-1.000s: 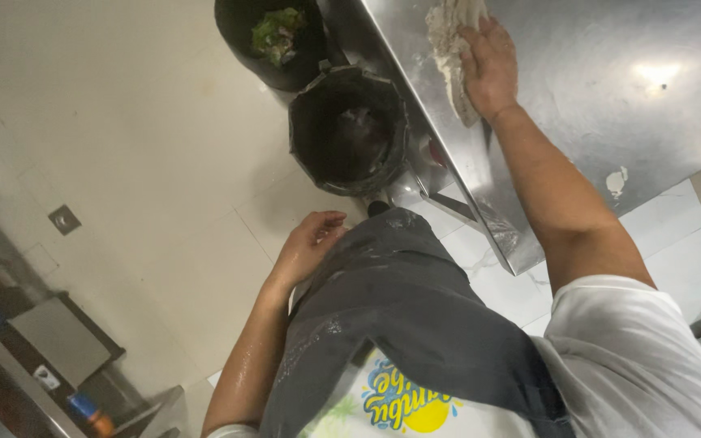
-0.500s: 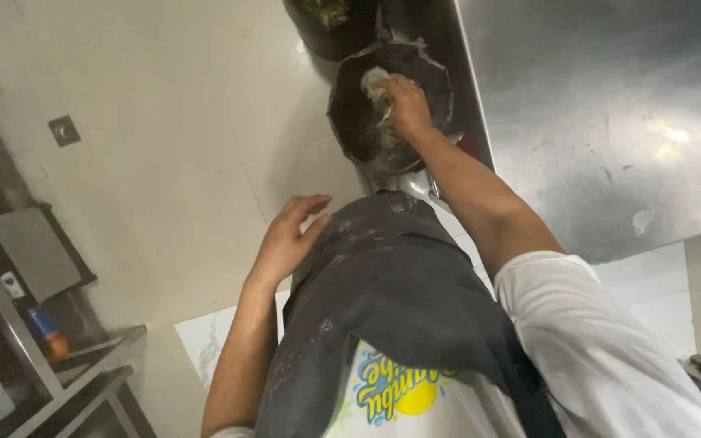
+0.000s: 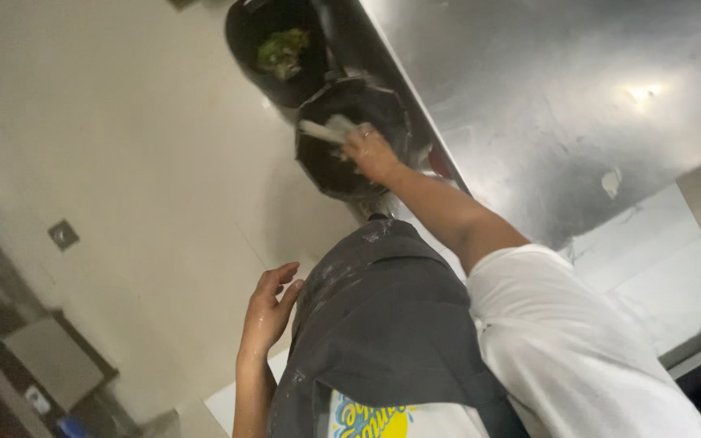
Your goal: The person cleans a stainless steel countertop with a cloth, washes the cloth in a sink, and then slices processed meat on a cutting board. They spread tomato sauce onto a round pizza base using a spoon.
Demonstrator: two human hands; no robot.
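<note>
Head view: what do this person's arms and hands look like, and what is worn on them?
Both forearms are bare. The right arm ends in a short white sleeve. The right hand wears a ring; the left hand is bare and ungloved. A flour-dusted grey apron covers the front.

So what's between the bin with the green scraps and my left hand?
In the head view, only bare pale floor lies between the black bin and the left hand.

right hand (image 3: pixel 373 152) left the steel surface (image 3: pixel 578 105), now over the black bin (image 3: pixel 326 166) gripping a pale dough clump (image 3: pixel 328 128); left hand (image 3: pixel 269 312) slid off the apron.
</note>
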